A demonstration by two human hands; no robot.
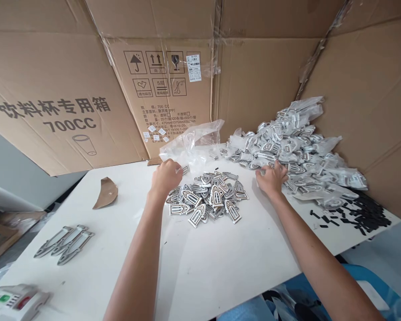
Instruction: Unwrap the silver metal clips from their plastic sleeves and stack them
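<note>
My left hand point(165, 177) is closed in a pinch on one small silver arch-shaped metal piece point(185, 169), held just above the far left edge of a loose pile of the same metal pieces point(207, 198) on the white table point(194, 267). My right hand point(271, 178) reaches into the near edge of a large heap of bagged metal pieces point(297, 147). Its fingers curl down among the small clear bags; what they grip is hidden.
Empty clear plastic bags point(194, 142) lie behind the loose pile. Small black strips point(361, 216) are scattered at the right table edge. Three long metal parts point(65, 243) and a torn cardboard scrap point(106, 192) lie at left. Cardboard sheets point(70, 89) wall the back and right.
</note>
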